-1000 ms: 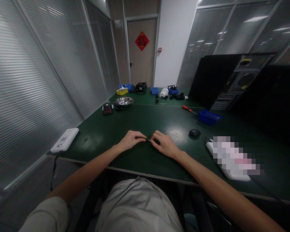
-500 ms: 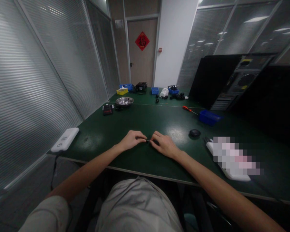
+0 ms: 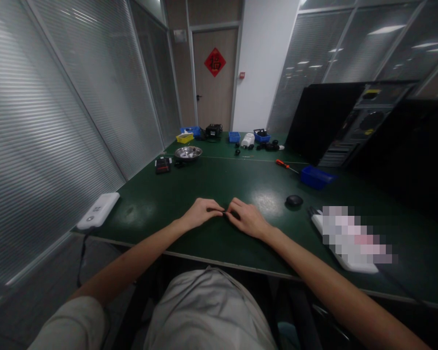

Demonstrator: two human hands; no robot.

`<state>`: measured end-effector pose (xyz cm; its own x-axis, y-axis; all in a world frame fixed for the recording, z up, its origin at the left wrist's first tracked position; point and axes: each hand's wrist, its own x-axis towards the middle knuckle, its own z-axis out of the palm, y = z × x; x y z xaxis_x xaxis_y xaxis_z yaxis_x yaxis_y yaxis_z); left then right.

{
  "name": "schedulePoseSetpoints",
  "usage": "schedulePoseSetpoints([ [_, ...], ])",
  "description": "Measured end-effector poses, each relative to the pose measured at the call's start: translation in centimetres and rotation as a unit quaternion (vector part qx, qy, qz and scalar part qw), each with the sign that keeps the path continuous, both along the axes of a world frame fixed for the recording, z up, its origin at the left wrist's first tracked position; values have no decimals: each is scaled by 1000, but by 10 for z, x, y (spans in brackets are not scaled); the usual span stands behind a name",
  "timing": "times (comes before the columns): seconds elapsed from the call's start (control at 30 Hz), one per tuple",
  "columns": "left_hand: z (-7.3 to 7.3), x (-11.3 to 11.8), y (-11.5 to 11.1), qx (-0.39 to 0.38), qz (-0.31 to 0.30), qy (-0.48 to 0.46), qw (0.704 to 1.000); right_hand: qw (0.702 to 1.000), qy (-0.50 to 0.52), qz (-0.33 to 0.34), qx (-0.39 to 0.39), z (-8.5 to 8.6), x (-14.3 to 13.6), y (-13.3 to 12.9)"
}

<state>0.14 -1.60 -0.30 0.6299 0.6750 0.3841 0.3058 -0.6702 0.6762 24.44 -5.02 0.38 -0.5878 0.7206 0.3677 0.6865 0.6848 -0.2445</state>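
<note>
Just above the green table [image 3: 237, 253], near its front edge, my left hand [image 3: 200, 213] pinches with thumb and forefinger. Opposite it, my right hand [image 3: 251, 218] is closed in a pinch too, its fingertips nearly meeting the left ones. Between the fingertips shows a small dark piece [image 3: 224, 213], too tiny and too covered to name. A black computer mouse [image 3: 294, 201] lies to the right of my right hand.
An orange-handled screwdriver [image 3: 282, 164] points at a blue bin [image 3: 316, 177]. Farther back left are a metal bowl [image 3: 178, 156] and a dark box [image 3: 163, 166]. White devices lie left [image 3: 99, 210] and right [image 3: 355, 265]. A black computer tower [image 3: 324, 116] stands at right.
My left hand has shifted slightly right, and the fingertips of both hands are closer together. The thin light line between them no longer shows. My right hand has hardly moved.
</note>
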Motion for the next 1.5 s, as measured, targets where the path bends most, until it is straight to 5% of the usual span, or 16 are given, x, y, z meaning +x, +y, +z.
schedulePoseSetpoints([
  [0.63,2,3,12,48,64,1,997,1000,-1,-11,-4,-1,0,1],
  [0.83,-3,5,22,73,17,69,995,1000,12,-14,-5,-1,2,2],
  [1.17,8,3,-4,79,30,50,995,999,44,-5,-8,4,6,-1],
  [1.5,9,11,6,35,14,126,991,999,47,-9,4,4,8,0],
])
